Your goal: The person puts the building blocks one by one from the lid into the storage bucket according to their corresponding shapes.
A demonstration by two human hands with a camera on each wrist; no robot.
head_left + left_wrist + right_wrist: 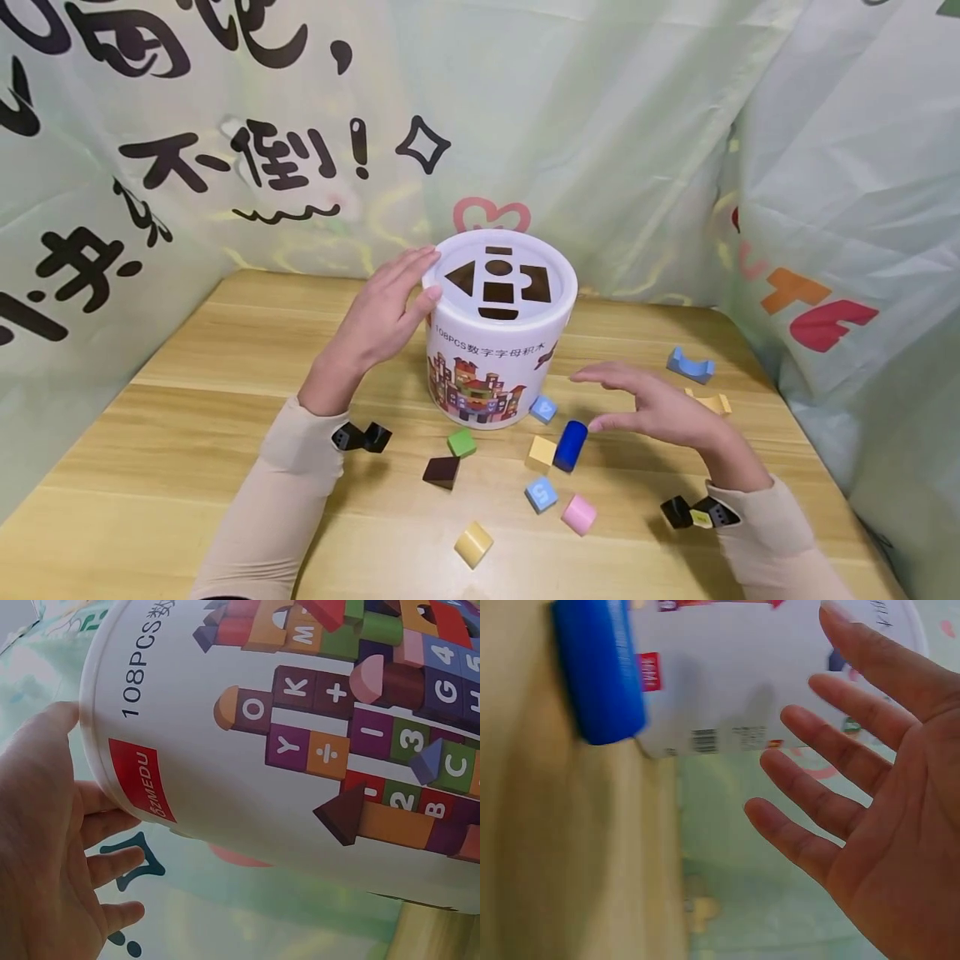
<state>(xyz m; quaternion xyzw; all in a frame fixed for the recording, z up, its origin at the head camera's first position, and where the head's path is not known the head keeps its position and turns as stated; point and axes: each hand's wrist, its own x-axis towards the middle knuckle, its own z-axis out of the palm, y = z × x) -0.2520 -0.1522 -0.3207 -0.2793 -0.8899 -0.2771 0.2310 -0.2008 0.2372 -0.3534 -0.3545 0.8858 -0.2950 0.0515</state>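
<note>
A white shape-sorter bucket stands upright with cut-out holes in its lid. My left hand rests against the left of its rim, thumb and fingers spread; in the left wrist view the thumb touches the rim and some fingers stand off the wall. My right hand hovers right of the bucket, fingers extended and holding nothing. Nearest to it is a dark blue cylinder, which also shows large in the right wrist view. Beside that cylinder sit a yellow block and a light blue block.
In front of the bucket lie green and dark brown blocks, a blue number cube, a pink cylinder and a yellow one. Blue and yellow arch blocks lie at right. Printed cloth hangs behind the table.
</note>
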